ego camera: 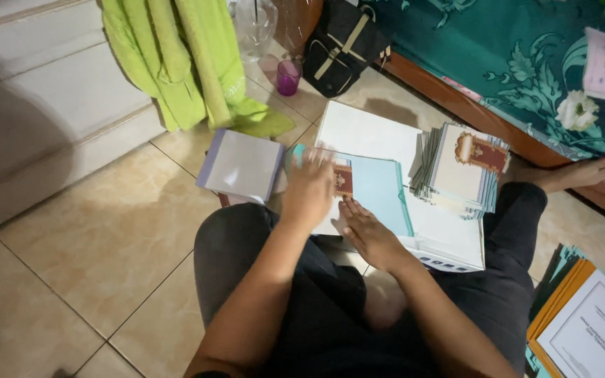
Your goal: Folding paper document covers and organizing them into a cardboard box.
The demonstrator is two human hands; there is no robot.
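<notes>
- The light-blue folder (376, 190) lies flat on a large white board (372, 133) set on the tiled floor (106, 238), in front of the seated person's knees.
- Its long axis runs roughly from the person's lap away toward the bed (512, 63), leaning a little to the right; a small dark-red emblem (342, 180) sits near its left edge.
- The left hand (309, 189) rests palm down on the folder's left part. Its fingers (316, 159) are spread and flat, gripping nothing, and look motion-blurred; the emblem shows just to the right of them.
- The right hand (367, 232) lies on the folder's near edge. Its fingers (348, 210) are stretched out and point up-left toward the left hand, unclenched and pressing on the sheet rather than clasping it.
- Most of the folder's bare blue surface spreads to the right of and beyond both sets of fingers.
- A fanned stack of cards (460, 168) with blue edges and a red crest lies on the board, well to the right of the fingers.
- A white booklet (241, 166) with a lilac border lies on the floor just left of the left fingers.
- Beyond the fingers stand a purple cup (288, 76) and a black bag (341, 45), with a green cloth (183, 63) hanging to the left.
- More folders (582, 322), orange and teal under a white sheet, lie by the person's right leg.
</notes>
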